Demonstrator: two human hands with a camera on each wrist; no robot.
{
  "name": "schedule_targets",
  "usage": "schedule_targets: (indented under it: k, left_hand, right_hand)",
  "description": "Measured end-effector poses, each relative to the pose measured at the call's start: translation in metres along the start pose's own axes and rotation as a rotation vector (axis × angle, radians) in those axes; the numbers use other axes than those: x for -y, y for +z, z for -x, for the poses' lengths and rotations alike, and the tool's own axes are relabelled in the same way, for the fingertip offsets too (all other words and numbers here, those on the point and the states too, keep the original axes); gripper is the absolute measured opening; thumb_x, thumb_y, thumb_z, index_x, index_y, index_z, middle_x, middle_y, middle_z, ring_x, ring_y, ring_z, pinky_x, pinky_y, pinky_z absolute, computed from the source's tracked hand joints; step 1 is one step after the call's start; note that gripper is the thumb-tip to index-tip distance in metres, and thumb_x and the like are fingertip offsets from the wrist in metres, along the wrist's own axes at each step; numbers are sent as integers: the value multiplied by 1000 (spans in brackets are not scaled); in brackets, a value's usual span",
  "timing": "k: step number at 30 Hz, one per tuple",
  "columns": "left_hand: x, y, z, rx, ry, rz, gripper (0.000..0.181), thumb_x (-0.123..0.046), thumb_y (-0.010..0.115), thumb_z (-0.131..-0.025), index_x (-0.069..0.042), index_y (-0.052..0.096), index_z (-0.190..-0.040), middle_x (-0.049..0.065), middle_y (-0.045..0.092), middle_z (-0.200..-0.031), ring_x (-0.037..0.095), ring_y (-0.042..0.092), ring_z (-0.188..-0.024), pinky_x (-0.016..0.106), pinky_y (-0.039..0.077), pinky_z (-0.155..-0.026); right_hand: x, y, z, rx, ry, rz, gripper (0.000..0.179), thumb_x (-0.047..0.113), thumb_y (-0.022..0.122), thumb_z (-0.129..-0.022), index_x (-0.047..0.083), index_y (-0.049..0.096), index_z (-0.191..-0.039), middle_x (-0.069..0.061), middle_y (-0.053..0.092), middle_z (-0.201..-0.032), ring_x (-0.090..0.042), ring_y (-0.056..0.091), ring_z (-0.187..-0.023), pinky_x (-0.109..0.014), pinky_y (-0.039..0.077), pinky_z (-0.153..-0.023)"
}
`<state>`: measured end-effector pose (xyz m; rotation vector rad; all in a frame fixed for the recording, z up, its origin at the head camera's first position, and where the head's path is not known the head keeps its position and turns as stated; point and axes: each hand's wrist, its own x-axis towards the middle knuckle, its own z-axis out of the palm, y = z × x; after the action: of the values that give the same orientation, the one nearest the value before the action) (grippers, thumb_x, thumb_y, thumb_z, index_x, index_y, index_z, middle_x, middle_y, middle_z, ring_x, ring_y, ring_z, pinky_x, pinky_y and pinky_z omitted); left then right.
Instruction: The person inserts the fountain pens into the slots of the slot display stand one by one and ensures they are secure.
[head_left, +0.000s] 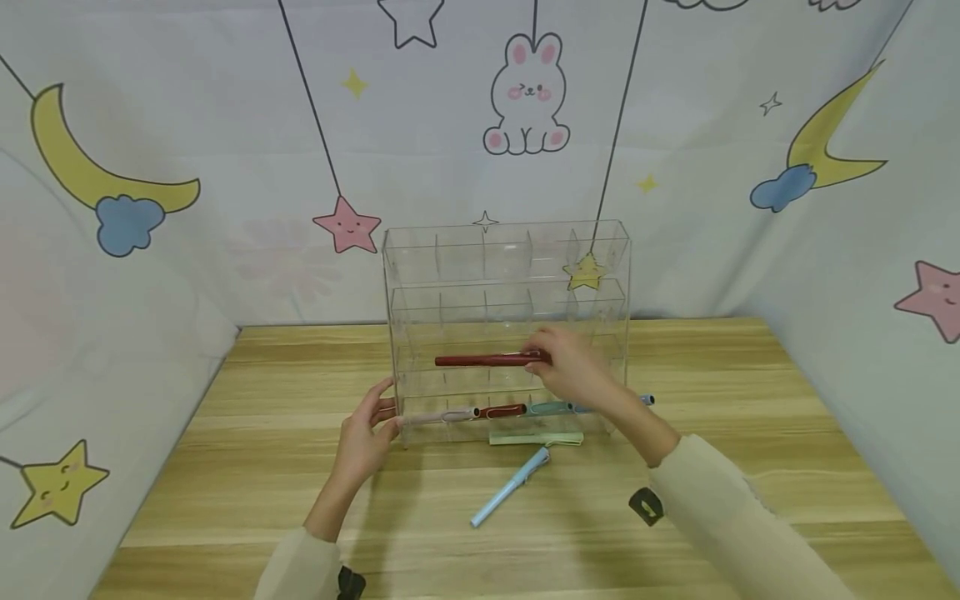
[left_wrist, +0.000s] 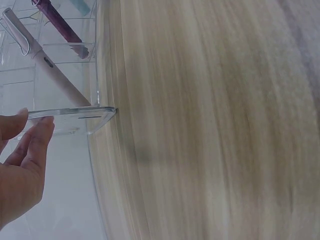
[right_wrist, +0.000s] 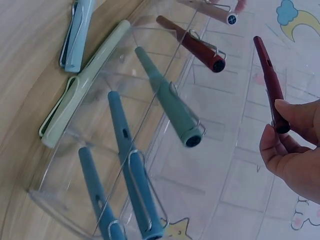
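Observation:
My right hand [head_left: 576, 371] pinches a dark red pen [head_left: 480, 361] by its capped end, between thumb and fingertips. The pen lies level in front of the middle tiers of a clear acrylic pen rack [head_left: 507, 292]. At the rack's left side my left hand [head_left: 365, 440] grips the edge of the side panel [left_wrist: 70, 111], thumb on one face and fingers on the other. Along the bottom tier rest a pale pink pen [left_wrist: 55, 75], a second dark red pen [right_wrist: 192, 45], a green pen [right_wrist: 167, 102] and two blue pens, one nearer the middle [right_wrist: 132, 160].
A light green pen [head_left: 525, 438] lies against the front foot of the rack. Diagonally on the wooden table [head_left: 420, 542] in front of it is a light blue pen [head_left: 510, 487]. Behind the rack hangs a white cloth [head_left: 450, 108] printed with stars, moons and a rabbit.

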<state>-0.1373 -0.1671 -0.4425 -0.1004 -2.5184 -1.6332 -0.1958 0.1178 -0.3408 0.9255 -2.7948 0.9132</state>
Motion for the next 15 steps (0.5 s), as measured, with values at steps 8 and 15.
schedule_targets:
  k: [8, 15]
  left_hand:
    - [1, 0, -1, 2, -2, 13, 58, 12, 59, -82, -5, 40, -135, 26, 57, -111, 38, 57, -102, 39, 52, -81]
    - [1, 0, 0, -1, 1, 8, 59, 13, 60, -81, -4, 41, -134, 25, 58, -111, 38, 57, -102, 38, 53, -80]
  right_hand:
    - [13, 13, -14, -12, -8, -9, 16, 0, 66, -81, -2, 66, -97, -10, 60, -91, -22, 54, -78, -30, 47, -65]
    - [24, 22, -23, -33, 46, -94, 18, 2, 66, -82, 0, 66, -100, -9, 58, -92, -18, 52, -76, -26, 47, -62]
